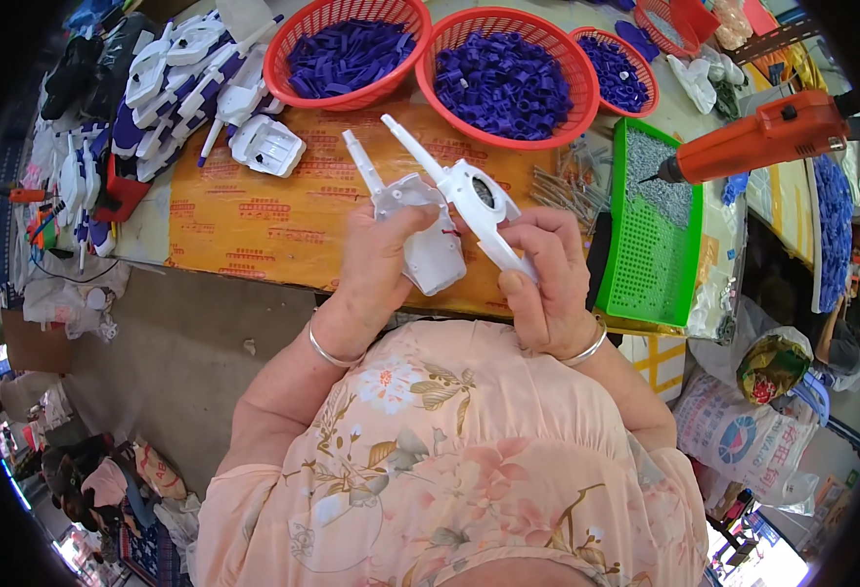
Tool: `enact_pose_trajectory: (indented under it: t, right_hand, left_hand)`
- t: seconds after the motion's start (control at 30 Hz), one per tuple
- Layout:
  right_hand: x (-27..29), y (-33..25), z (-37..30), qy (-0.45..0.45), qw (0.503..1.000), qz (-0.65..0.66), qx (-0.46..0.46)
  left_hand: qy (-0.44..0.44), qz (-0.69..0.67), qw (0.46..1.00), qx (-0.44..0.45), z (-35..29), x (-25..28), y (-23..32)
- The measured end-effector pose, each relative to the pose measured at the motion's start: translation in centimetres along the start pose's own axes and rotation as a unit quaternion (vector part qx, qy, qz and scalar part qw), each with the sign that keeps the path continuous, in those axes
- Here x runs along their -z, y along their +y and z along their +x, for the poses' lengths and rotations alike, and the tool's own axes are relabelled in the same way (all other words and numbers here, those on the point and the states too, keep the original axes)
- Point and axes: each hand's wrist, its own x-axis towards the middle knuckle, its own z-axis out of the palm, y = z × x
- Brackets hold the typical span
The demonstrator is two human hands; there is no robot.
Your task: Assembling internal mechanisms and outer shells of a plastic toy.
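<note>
My left hand [376, 249] is closed on a white plastic housing half [437, 256] with a thin stem, its hollow inside turned up and the thumb pressed into it. Closed around a second white housing half [489, 223] is my right hand [550, 279]. That piece also has a stem, and a round dark grille [485, 192] shows on its face. The two halves are held side by side over the table edge, tilted apart, their stems pointing away from me. Whether they touch low down between my fingers I cannot tell.
Red baskets of purple plastic parts [503, 86] stand at the back. A green tray of small screws [689, 274] lies right, beneath an orange electric screwdriver [762, 137]. Loose long metal pieces [572, 186] lie beside it. White and purple housings [176, 98] are piled at left.
</note>
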Motion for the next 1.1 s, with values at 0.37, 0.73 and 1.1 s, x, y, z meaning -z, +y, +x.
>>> enact_pose_trajectory:
  t: [0.37, 0.73, 1.1]
  right_hand:
    - [0.3, 0.2, -0.6, 0.059, 0.959, 0.253, -0.115]
    - [2.2, -0.7, 0.9, -0.195, 0.939, 0.28, -0.043]
    - [1.4, 0.0, 1.6, -0.054, 0.997, 0.034, -0.051]
  left_hand:
    - [-0.074, -0.063, 0.993, 0.071, 0.0, 0.4, -0.5]
    - [-0.118, -0.108, 0.965, 0.206, 0.0, -0.9, -0.1]
    - [-0.092, -0.117, 0.989, 0.012, 1.0, -0.3, 0.2]
